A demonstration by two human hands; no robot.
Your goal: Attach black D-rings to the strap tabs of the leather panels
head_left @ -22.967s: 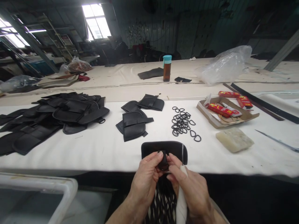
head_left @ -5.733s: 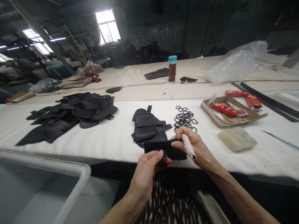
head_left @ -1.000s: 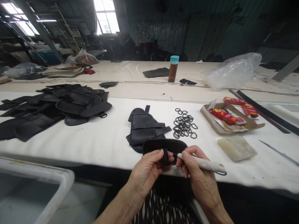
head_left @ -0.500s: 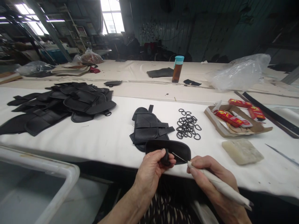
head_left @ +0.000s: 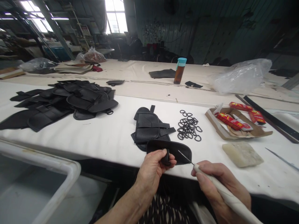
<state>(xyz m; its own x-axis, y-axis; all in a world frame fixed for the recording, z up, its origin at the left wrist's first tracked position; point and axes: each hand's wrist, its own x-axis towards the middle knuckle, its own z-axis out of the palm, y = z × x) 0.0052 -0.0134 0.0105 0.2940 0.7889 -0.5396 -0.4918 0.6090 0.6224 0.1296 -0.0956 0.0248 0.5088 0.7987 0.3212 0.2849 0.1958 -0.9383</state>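
My left hand (head_left: 153, 168) pinches the folded strap of a black leather piece (head_left: 179, 150) at the table's front edge, thumb on top. My right hand (head_left: 219, 180) grips an awl (head_left: 218, 183) with a pale wrapped handle. The awl's thin metal tip points up and left, in front of the black piece and apart from the strap. Just behind lies a small stack of black leather pieces (head_left: 147, 126) with straps. Beside that stack is a heap of black D-rings (head_left: 188, 127).
A big pile of black leather pieces (head_left: 86, 99) lies left. On the right are a cardboard box (head_left: 215, 129) with red packages, a waxy block (head_left: 243, 154) and a thin pointed tool (head_left: 280, 158). A bottle (head_left: 179, 73) stands farther back. A white-rimmed bin (head_left: 58, 165) is at lower left.
My right hand has drawn the awl back to the right and slightly down, so its tip is farther from the strap. My left hand keeps its hold.
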